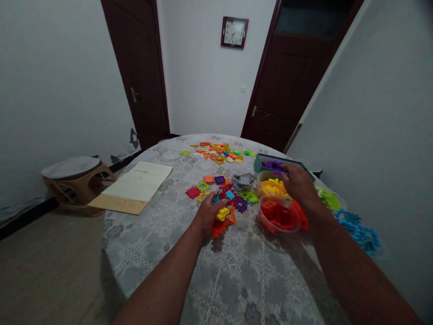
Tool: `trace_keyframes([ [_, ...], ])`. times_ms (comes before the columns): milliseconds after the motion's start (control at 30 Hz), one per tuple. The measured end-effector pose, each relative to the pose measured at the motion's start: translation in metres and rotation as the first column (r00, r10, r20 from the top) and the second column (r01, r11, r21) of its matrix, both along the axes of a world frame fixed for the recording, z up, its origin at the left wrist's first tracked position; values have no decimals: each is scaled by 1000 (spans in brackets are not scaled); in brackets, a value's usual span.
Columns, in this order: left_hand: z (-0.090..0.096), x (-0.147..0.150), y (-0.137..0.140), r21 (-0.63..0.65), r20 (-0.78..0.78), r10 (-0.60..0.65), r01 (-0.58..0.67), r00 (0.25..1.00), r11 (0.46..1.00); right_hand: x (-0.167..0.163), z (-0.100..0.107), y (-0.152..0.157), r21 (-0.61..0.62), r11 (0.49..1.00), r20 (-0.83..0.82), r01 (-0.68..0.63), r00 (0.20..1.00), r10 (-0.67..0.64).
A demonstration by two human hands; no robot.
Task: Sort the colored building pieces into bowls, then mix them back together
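Note:
My left hand (207, 214) is closed round small interlocking plastic pieces above the pile; blue and grey bits show between thumb and fingers. A yellow piece (222, 214) is by the thumb, and orange pieces (221, 229) lie just beyond the hand. My right hand (299, 181) reaches over the teal box (257, 163), fingers pinched at the purple pieces (271, 165) in it. Its fingertips are partly hidden. Below it are a bowl of yellow pieces (272, 187) and a clear tub of red pieces (280, 215).
A clear tub of grey pieces (245, 179) stands mid-table. Mixed orange and green pieces (216, 151) lie at the back. Green pieces (328, 197) and blue pieces (358, 231) are at the right edge. Paper (144, 178) lies on the left; a wooden stool (79, 185) stands beyond.

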State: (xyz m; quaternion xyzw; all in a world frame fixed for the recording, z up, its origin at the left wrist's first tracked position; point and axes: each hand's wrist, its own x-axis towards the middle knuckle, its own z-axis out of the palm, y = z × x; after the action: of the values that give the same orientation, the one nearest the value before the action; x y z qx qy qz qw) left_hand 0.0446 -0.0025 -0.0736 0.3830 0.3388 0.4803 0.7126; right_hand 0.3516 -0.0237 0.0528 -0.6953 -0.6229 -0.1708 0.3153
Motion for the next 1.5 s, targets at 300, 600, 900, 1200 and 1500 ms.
trace_keyframes([
  [300,11,-1,-11,119,-30,-158,161,987,980,-107,-25,-51,-225,871,-441,-437,843,309],
  [600,16,-1,-11,111,-76,-166,173,983,979,-134,-45,-53,-121,865,-705,-486,656,270],
  [900,5,1,-1,37,-115,-124,129,986,991,-84,-13,-73,-111,933,-563,-343,795,226],
  [1200,9,0,-3,5,-135,-88,90,987,996,10,1,-68,-162,969,-556,-185,829,65],
  [1500,8,1,-3,-31,-91,-97,94,991,995,47,1,-30,-226,955,-707,-194,707,-23],
])
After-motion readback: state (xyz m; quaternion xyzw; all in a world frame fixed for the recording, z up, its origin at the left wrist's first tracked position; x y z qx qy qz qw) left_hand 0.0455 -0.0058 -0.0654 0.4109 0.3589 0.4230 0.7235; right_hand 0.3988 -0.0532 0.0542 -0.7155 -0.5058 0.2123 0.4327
